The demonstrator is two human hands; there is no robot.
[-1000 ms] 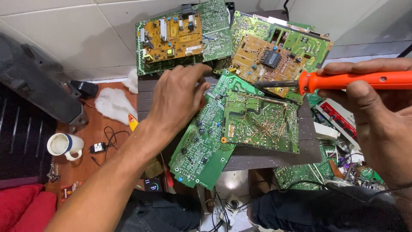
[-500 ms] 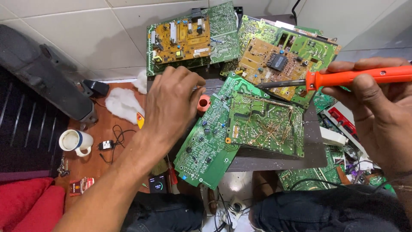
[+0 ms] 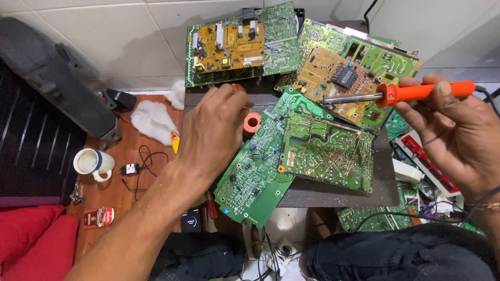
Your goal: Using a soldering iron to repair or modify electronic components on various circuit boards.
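Soldering iron [image 3: 396,94] clamped in right hand [image 3: 458,135], tip over boards; left hand [image 3: 213,135] loosely curled, empty, near orange spool [image 3: 252,124]. Next: steady tip placement.

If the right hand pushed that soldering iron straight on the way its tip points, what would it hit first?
The right hand holds the orange-handled soldering iron pointing left. Its tip hovers over the tan circuit board. Straight on, it would probably meet that board's raised parts first, though its height above the board is unclear.

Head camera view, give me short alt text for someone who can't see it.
A person's right hand holds an orange-handled soldering iron over a pile of green circuit boards, while the left hand rests by an orange spool. A white mug stands far left.
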